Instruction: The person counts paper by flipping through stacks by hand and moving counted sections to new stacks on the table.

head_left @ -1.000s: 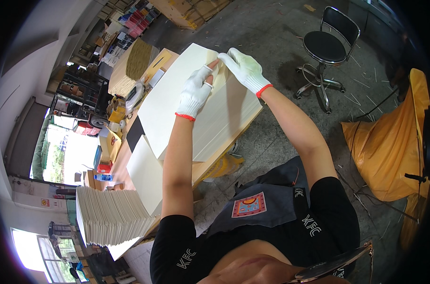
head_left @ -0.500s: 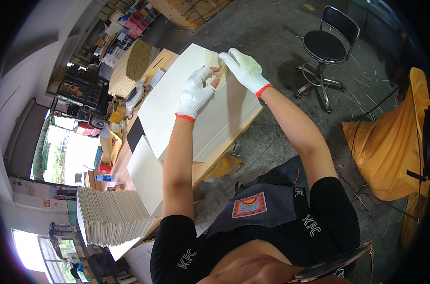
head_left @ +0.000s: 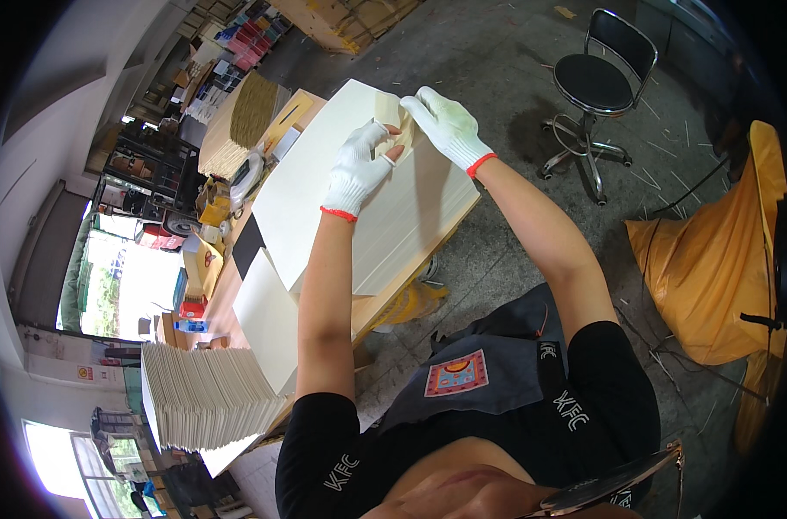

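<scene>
A tall stack of large cream-white paper sheets (head_left: 302, 203) lies on the wooden table. At its far right corner, a yellowish bent-up bit of paper (head_left: 385, 107) shows between my hands. My left hand (head_left: 361, 169), in a white knit glove with bare thumb and fingertip, rests on the top sheet. Its thumb and finger are apart beside the bent corner. My right hand (head_left: 446, 124), in a similar red-cuffed glove, is closed at the sheets' corner, its fingers together along the edge. Its exact grip is partly hidden.
Another paper stack (head_left: 207, 394) stands at the near left, a brown-edged stack (head_left: 255, 112) at the far left. Scissors (head_left: 208, 258) and small boxes lie along the table's left side. A black swivel chair (head_left: 594, 84) and an orange-yellow sack (head_left: 700, 268) stand right.
Both hands stay at the corner of the stack, with only a very slight shift of the left fingertips and the bent paper.
</scene>
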A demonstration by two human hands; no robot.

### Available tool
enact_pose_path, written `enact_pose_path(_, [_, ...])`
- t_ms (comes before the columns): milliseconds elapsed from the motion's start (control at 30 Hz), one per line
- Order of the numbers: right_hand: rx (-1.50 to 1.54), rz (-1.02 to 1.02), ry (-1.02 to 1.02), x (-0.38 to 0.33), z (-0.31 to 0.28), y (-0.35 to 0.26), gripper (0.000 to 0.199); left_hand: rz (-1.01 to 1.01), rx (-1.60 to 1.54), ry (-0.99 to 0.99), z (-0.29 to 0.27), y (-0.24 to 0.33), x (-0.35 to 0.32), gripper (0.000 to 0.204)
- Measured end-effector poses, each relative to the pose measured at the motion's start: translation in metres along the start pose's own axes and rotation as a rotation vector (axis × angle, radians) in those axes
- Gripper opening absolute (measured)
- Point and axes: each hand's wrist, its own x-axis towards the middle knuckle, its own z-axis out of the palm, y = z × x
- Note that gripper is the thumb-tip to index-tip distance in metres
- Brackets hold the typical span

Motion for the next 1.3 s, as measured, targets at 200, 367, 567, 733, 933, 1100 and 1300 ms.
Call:
enact_pose_path(200, [0.046,0.02,-0.013,-0.002,-0.002,-0.004,0.047,0.035,-0.057,0.035,0.001,-0.002,-0.001,0.03])
enact_pose_path(367, [0.029,-0.018,0.029,-0.002,0.002,0.002,0.046,0.074,-0.062,0.031,0.0,-0.001,-0.001,0.028])
enact_pose_path(567, [0.063,0.013,0.02,-0.002,0.003,-0.001,0.044,0.064,0.075,0.011,-0.002,-0.001,-0.003,0.029])
enact_pose_path(733, [0.062,0.02,0.034,-0.001,0.003,0.002,0.045,0.05,0.011,0.017,0.0,0.0,-0.001,0.03])
enact_pose_path(933, [-0.082,-0.177,0.141,-0.004,-0.005,-0.004,0.045,0.148,0.047,0.1,0.003,-0.001,-0.005,0.034])
enact_pose_path(1100, [-0.426,-0.667,-0.112,-0.023,-0.015,-0.004,0.04,0.086,0.025,0.174,0.001,0.003,-0.011,0.049])
enact_pose_path(1300, [-0.512,-0.731,-0.181,-0.043,-0.007,0.005,0.061,0.017,0.225,0.108,-0.004,0.012,-0.018,0.078])
